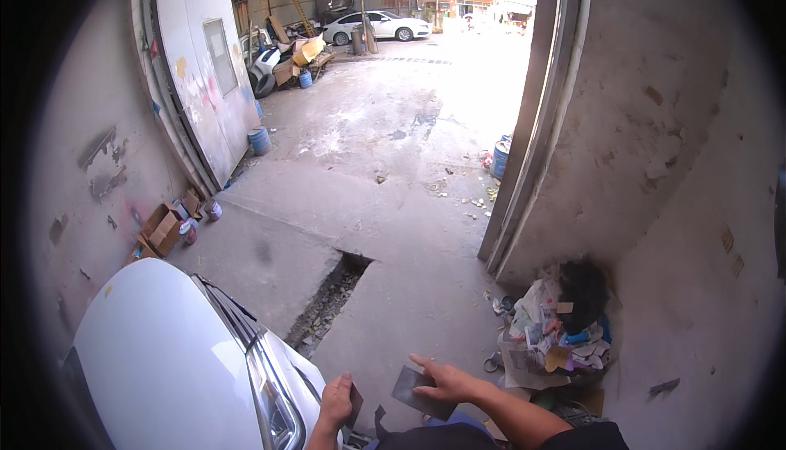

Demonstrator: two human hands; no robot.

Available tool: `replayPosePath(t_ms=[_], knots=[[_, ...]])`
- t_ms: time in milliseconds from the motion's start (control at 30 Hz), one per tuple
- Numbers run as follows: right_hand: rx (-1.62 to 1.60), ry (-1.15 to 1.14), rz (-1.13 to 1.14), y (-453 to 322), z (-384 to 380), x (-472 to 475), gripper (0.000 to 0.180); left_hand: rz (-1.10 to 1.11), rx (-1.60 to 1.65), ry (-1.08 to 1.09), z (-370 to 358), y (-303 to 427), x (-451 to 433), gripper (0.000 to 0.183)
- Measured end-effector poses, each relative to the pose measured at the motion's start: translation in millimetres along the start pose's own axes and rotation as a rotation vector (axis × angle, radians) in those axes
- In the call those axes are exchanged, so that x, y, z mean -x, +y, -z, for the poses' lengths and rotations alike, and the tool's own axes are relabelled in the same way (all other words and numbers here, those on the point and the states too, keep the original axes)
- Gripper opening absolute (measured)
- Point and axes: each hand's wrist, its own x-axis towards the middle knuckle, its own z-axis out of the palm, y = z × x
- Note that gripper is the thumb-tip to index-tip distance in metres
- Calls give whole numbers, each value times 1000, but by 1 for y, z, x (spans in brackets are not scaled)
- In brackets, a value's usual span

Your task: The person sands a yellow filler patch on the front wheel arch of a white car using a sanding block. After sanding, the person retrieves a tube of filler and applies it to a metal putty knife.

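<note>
My right hand (453,383) holds a dark grey, flat rectangular sheet (410,385), with the thumb on its face and the index finger stretched out beyond it. It looks like sandpaper, but I cannot be sure. Between the thumb and fingers of my left hand (334,406) is a second thin, dark piece (356,402), seen nearly edge-on. Both hands are low in front of my body, a short gap apart. Beside my left hand stands the front of a white car (166,352), with its hood, grille and headlight (276,410) showing.
An open trench (328,299) cuts the concrete floor ahead of the car. Heaped rubbish (546,339) lies by the right wall. Cardboard boxes (163,229) and paint cans line the left wall. Through the doorway, beyond an open metal door (196,63), is another white car (381,25).
</note>
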Motion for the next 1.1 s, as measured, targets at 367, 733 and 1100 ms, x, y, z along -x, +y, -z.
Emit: replayPosePath(t_ms=[367,733,1100], knots=[[264,-240,127,-13,90,-102,76,14,-127,-205,-45,78,-117,20],[133,-97,100,-19,146,-266,73,-41,-171,-238,23,90,-264,22],[100,47,-21,-73,169,-456,66,-15,-69,-240,147,106,-409,18]])
